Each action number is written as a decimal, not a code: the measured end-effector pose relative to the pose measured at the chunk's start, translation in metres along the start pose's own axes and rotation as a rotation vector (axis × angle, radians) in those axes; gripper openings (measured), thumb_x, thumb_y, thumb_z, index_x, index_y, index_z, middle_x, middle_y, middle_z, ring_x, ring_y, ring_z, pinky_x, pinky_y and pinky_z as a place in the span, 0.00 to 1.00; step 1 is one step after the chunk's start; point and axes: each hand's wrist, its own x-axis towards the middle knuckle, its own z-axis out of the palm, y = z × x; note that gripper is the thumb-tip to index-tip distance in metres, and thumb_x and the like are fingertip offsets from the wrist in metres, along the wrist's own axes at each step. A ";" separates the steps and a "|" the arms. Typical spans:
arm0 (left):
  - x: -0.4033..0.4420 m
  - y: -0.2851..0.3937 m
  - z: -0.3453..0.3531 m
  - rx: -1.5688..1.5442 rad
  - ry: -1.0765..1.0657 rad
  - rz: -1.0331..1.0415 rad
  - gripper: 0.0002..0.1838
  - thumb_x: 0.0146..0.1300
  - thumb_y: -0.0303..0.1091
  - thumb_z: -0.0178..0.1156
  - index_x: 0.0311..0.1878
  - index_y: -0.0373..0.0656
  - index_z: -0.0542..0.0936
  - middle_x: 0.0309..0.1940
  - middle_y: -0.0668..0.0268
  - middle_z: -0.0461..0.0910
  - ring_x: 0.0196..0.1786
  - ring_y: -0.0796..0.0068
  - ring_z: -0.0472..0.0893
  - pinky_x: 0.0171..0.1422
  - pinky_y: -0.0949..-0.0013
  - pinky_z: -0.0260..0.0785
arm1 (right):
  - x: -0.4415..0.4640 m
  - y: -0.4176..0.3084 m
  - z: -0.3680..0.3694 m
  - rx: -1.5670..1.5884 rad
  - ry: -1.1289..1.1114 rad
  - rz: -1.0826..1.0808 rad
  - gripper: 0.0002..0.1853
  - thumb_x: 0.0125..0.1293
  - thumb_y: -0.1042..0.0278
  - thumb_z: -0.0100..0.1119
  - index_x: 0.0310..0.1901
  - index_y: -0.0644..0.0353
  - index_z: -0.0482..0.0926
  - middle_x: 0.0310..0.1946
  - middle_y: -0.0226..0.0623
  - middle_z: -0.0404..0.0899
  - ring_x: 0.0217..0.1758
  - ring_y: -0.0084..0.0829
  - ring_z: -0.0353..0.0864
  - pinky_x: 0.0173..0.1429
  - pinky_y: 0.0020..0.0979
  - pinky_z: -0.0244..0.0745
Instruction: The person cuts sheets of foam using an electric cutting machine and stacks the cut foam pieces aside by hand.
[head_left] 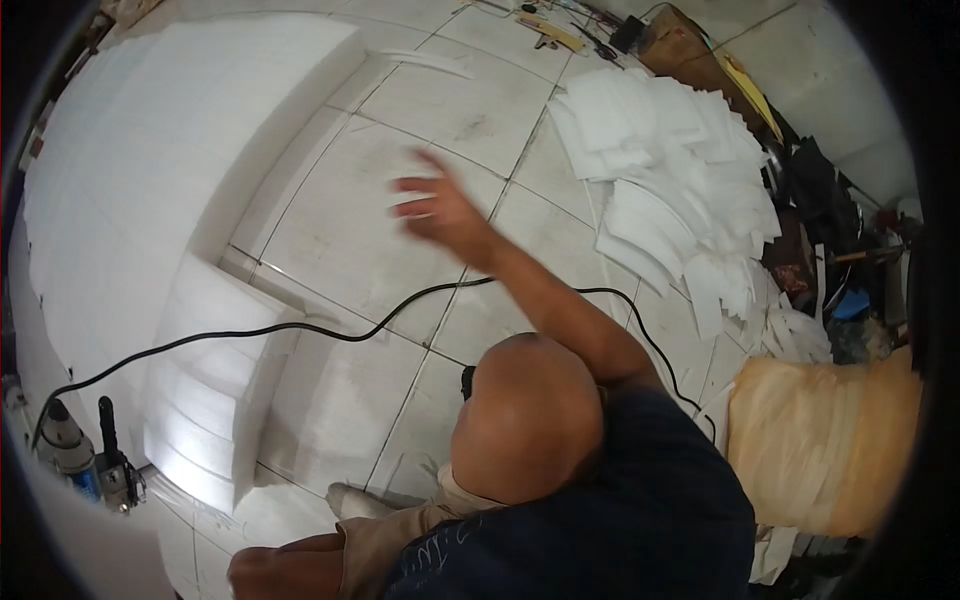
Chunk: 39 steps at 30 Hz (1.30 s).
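And here is the right hand (440, 215), out over the pale tiled floor (330, 230), fingers spread wide, nothing in its grip, and blurred! The left hand is out of view, so there's no telling how it stands. Just behind the right hand, the black cable (440, 288) snakes across the picture, passing beneath the bare forearm (570, 320) and curving down on the right towards a bulky yellowish bundle (820, 440). Closer in, a bent knee (530, 400) juts up beside the dark shirt (600, 510), with a foot (355, 500) on the floor below it. Over to the left, a big white slab (160, 110) fills the side, and a smaller white stack (210, 390) sits by its near end, the cable running right over it! Down in the lower left corner, a tool with a blue label (75, 450) stands near the cable's end. Across on the right, a loose heap of white sheets (670, 170) fans over the tiles, a brown box (690, 55) beyond it.
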 end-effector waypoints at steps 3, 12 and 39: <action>0.059 0.017 0.082 0.004 -0.272 0.018 0.26 0.63 0.48 0.56 0.56 0.36 0.75 0.50 0.59 0.77 0.54 0.63 0.78 0.59 0.60 0.72 | 0.029 -0.030 0.064 -0.059 -0.467 -0.074 0.63 0.57 0.46 0.71 0.76 0.46 0.26 0.71 0.51 0.56 0.69 0.42 0.64 0.70 0.46 0.62; 0.075 0.011 0.473 0.255 -0.842 -0.040 0.49 0.58 0.53 0.63 0.74 0.35 0.51 0.65 0.49 0.66 0.67 0.58 0.67 0.74 0.60 0.54 | 0.009 -0.024 0.054 0.474 -0.097 -0.258 0.77 0.41 0.23 0.68 0.74 0.46 0.17 0.75 0.43 0.46 0.77 0.44 0.47 0.75 0.46 0.50; 0.000 -0.008 0.092 0.637 0.300 0.211 0.21 0.64 0.43 0.57 0.55 0.38 0.77 0.35 0.73 0.73 0.33 0.85 0.68 0.36 0.78 0.58 | -0.083 0.055 -0.397 -0.852 1.715 0.240 0.63 0.45 0.28 0.70 0.72 0.65 0.50 0.64 0.53 0.62 0.65 0.50 0.64 0.64 0.48 0.68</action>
